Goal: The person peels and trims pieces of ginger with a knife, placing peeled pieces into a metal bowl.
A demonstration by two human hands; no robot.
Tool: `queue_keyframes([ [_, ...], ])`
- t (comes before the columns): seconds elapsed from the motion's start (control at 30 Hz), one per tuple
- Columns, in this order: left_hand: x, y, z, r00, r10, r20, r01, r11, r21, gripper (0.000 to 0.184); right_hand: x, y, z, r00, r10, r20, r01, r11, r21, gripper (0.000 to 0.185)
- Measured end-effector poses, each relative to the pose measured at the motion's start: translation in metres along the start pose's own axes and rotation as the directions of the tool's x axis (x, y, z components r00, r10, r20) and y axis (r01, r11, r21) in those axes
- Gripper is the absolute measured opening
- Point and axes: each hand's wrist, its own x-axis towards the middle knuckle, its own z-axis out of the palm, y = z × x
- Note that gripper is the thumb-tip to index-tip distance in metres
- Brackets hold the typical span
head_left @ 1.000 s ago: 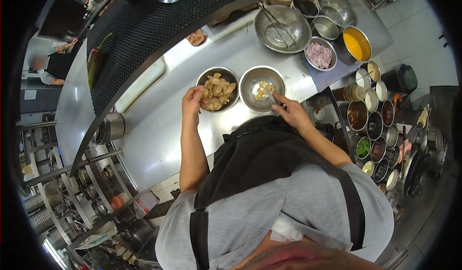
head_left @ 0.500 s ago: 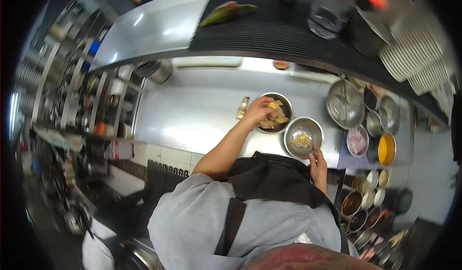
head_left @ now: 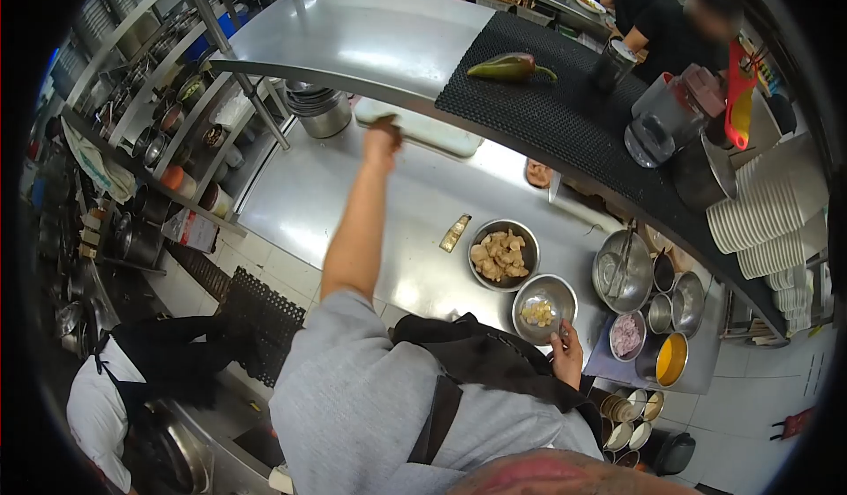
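My left hand is stretched out over the far left of the steel counter, beside a white cutting board. It looks closed, partly under the shelf edge, and what it holds is too small to make out. Near the counter's front edge, my right hand has its fingers on the rim of a steel bowl with pale yellow pieces in it; a knife seen there earlier is hard to make out. Beside that stands a bowl of ginger-like chunks. A small gold packet-like item lies to its left.
Stacked pots stand at the far left. On the right are a strainer bowl, chopped onion and orange liquid. The raised shelf overhangs the counter's back. A person is at lower left; others work behind.
My left hand has left the bowl of chunks and reached far left toward the cutting board. My right hand stays at the other bowl. The view has turned.
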Motion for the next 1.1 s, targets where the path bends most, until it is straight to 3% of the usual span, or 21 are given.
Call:
queue_keyframes([
  [0.03, 0.022, 0.024, -0.014, 0.990, -0.055, -0.127, 0.045, 0.995, -0.084, 0.038, -0.001, -0.006, -0.001, 1.000, 0.031, 0.004, -0.031, 0.999, 0.015, 0.044],
  [0.07, 0.064, 0.032, -0.042, 0.975, -0.058, -0.214, 0.085, 0.989, 0.119, 0.029, -0.002, -0.011, -0.002, 0.998, 0.064, 0.007, -0.064, 0.997, 0.032, 0.044],
  [0.13, 0.146, 0.022, -0.112, 0.987, 0.133, -0.088, -0.088, 0.913, 0.398, 0.019, -0.001, -0.015, -0.002, 0.997, 0.070, -0.007, -0.070, 0.997, 0.039, 0.044],
  [0.2, 0.197, 0.026, -0.164, 0.981, 0.154, -0.121, -0.032, 0.737, 0.675, 0.016, 0.000, -0.011, -0.004, 0.998, 0.057, 0.009, -0.056, 0.998, -0.026, 0.044],
  [0.23, 0.191, 0.039, -0.154, 0.981, 0.159, -0.114, -0.043, 0.742, 0.669, 0.016, 0.004, 0.001, -0.004, 1.000, 0.013, -0.003, -0.013, 0.998, -0.062, 0.045],
  [0.27, 0.172, 0.062, -0.144, 0.945, 0.056, -0.321, 0.013, 0.978, 0.209, 0.017, 0.007, 0.008, -0.004, 1.000, 0.004, -0.013, -0.005, 0.998, -0.060, 0.045],
  [0.3, 0.158, 0.074, -0.136, 0.889, -0.140, -0.437, -0.003, 0.950, -0.311, 0.019, 0.010, 0.013, -0.004, 1.000, 0.015, -0.005, -0.015, 0.999, -0.049, 0.045],
  [0.33, 0.159, 0.071, -0.138, 0.894, -0.137, -0.427, -0.005, 0.949, -0.314, 0.019, 0.012, 0.007, -0.002, 1.000, 0.030, 0.003, -0.030, 0.999, -0.039, 0.045],
  [0.37, 0.157, 0.069, -0.143, 0.886, 0.096, -0.453, -0.091, 0.995, 0.033, 0.018, 0.012, -0.001, -0.004, 0.997, 0.079, 0.011, -0.078, 0.995, -0.054, 0.044],
  [0.4, 0.160, 0.065, -0.152, 0.859, 0.323, -0.398, -0.170, 0.912, 0.374, 0.017, 0.018, 0.002, -0.004, 0.997, 0.077, 0.001, -0.077, 0.996, -0.052, 0.044],
  [0.43, 0.163, 0.059, -0.162, 0.814, 0.516, -0.269, -0.230, 0.710, 0.665, 0.017, 0.025, 0.010, -0.005, 1.000, 0.030, -0.008, -0.031, 0.997, -0.072, 0.044],
  [0.47, 0.164, 0.053, -0.171, 0.759, 0.646, -0.083, -0.259, 0.416, 0.872, 0.018, 0.028, 0.015, -0.007, 1.000, -0.012, -0.012, 0.011, 0.995, -0.094, 0.044],
  [0.5, 0.162, 0.045, -0.177, 0.703, 0.698, 0.138, -0.254, 0.064, 0.965, 0.020, 0.028, 0.006, -0.006, 1.000, -0.003, -0.013, 0.002, 0.995, -0.096, 0.044],
  [0.53, 0.152, 0.045, -0.174, 0.710, 0.690, 0.141, -0.252, 0.062, 0.966, 0.020, 0.027, -0.011, -0.005, 0.999, 0.031, -0.018, -0.032, 0.998, -0.058, 0.043],
  [0.6, 0.129, 0.052, -0.150, 0.726, 0.656, -0.207, -0.319, 0.587, 0.744, 0.014, 0.031, -0.024, -0.002, 0.997, 0.079, -0.018, -0.080, 0.997, -0.021, 0.043],
  [0.67, 0.093, 0.063, -0.120, 0.755, 0.432, -0.493, -0.337, 0.901, 0.273, 0.009, 0.032, -0.025, 0.002, 0.998, 0.067, -0.014, -0.068, 0.997, -0.028, 0.043],
  [0.7, 0.076, 0.059, -0.112, 0.767, 0.268, -0.582, -0.336, 0.942, -0.008, 0.008, 0.033, -0.021, 0.002, 0.997, 0.077, 0.014, -0.076, 0.997, -0.017, 0.043],
  [0.83, 0.008, 0.003, -0.103, 0.932, 0.173, -0.319, -0.192, 0.981, -0.030, 0.013, 0.034, -0.012, 0.009, 0.995, 0.066, 0.068, -0.063, 0.997, -0.046, 0.044],
  [0.9, -0.029, -0.018, -0.079, 0.982, 0.039, -0.184, -0.048, 0.998, -0.045, 0.014, 0.040, 0.003, 0.013, 0.992, 0.097, 0.078, -0.097, 0.995, -0.002, 0.046],
  [1.0, -0.062, -0.057, -0.039, 0.994, -0.096, -0.045, 0.095, 0.995, -0.024, 0.014, 0.041, -0.005, 0.017, 1.000, 0.017, 0.025, -0.015, 0.998, -0.055, 0.043],
  [1.1, -0.090, -0.072, 0.019, 0.969, -0.225, 0.103, 0.220, 0.974, 0.057, 0.014, 0.037, -0.027, 0.019, 0.997, 0.075, 0.025, -0.074, 0.997, -0.026, 0.045],
])
